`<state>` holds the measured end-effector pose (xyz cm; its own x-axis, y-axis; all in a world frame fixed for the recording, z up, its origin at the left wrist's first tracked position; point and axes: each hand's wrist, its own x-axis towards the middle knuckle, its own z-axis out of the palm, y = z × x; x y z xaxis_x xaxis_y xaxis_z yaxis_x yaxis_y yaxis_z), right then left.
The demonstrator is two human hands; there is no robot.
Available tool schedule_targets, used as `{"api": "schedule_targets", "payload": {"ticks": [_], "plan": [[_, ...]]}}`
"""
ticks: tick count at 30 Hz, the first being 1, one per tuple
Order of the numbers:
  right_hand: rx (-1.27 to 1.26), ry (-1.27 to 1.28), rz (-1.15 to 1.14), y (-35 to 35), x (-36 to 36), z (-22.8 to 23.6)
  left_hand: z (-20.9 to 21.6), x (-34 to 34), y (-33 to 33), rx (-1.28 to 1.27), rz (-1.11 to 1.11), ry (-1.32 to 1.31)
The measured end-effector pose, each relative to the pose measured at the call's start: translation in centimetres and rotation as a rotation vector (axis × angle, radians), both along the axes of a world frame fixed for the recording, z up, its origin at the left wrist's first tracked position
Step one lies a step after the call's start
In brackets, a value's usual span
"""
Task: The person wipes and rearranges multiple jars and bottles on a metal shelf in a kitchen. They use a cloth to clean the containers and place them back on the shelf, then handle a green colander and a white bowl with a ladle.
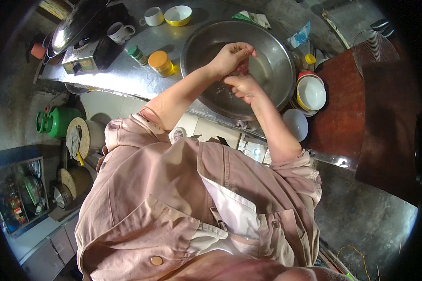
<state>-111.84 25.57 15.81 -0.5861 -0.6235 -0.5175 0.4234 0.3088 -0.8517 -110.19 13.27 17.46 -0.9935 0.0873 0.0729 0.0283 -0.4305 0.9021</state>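
Both hands are held over a wide round metal basin [281,86]. My left hand [231,58] is closed, its fingers curled downward and the thumb side turned toward the right. Just below it in the view, my right hand [245,87] is closed too, with its fingers bent in toward the left wrist. A small reddish patch shows between the two hands; whether it is a thing held or part of a hand I cannot make out. The basin's inside looks greyish and shiny, and the hands and forearms cover part of its bottom.
Left of the basin stand an orange-lidded jar [161,62], a green-capped jar [136,55], a white mug [120,33] and a yellow bowl [177,16]. At the right are stacked bowls [311,93], a wooden board [337,112] and a wire strainer [374,47]. A green gas cylinder [61,122] stands at left.
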Motion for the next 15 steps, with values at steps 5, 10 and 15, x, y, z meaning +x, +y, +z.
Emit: {"api": "schedule_targets", "payload": {"ticks": [5,10,15], "plan": [[0.087,0.393,-0.087,-0.2,-0.2,-2.0,-0.6,-0.4,0.5,-0.058,0.122,-0.024],[0.301,0.918,-0.013,-1.1,-1.0,-4.3,-1.6,-0.6,1.1,-0.021,0.326,-0.054],[0.571,1.032,0.069,-1.3,-1.8,-3.6,-3.1,-0.8,1.5,0.091,0.511,-0.132]]}}
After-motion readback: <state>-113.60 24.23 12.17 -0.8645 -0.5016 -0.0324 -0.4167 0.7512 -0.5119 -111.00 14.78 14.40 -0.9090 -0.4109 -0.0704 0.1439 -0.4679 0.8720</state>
